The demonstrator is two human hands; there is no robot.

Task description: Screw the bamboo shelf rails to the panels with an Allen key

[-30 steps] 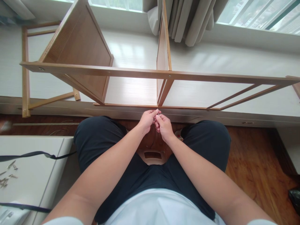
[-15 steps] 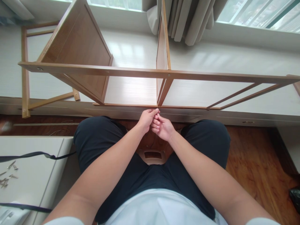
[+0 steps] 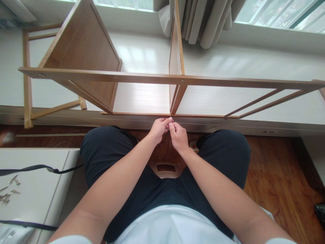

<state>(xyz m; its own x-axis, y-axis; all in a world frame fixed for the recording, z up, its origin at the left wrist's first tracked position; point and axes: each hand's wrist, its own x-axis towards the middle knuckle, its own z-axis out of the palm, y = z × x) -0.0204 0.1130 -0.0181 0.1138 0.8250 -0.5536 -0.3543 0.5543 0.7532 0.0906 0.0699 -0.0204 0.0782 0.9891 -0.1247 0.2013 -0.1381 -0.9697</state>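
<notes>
Just below the wooden frame's lower rail [image 3: 142, 114], under the joint with the middle panel [image 3: 176, 51], my two hands almost touch. My left hand [image 3: 159, 129] has thumb and forefinger pinched at the rail's edge; what they hold, if anything, is hidden. Between the thumb and finger of my right hand [image 3: 178, 136] shows the tip of a thin bright metal piece [image 3: 171, 122], too small to name. The frame's upper rail [image 3: 149, 78] has a screw head at the same joint. A larger panel [image 3: 86, 51] stands at its left end.
On the white cabinet [image 3: 45, 189] at left lie several screws [image 3: 5, 198] and a dark strap [image 3: 33, 167]. A smaller wooden frame [image 3: 27, 84] leans behind the left end. Grey curtains [image 3: 200, 20] hang at the window. My knees flank a stool [image 3: 166, 171].
My right hand has turned over, from curled fingers facing up to its back showing, and pinches near the same spot. My left hand has hardly moved.
</notes>
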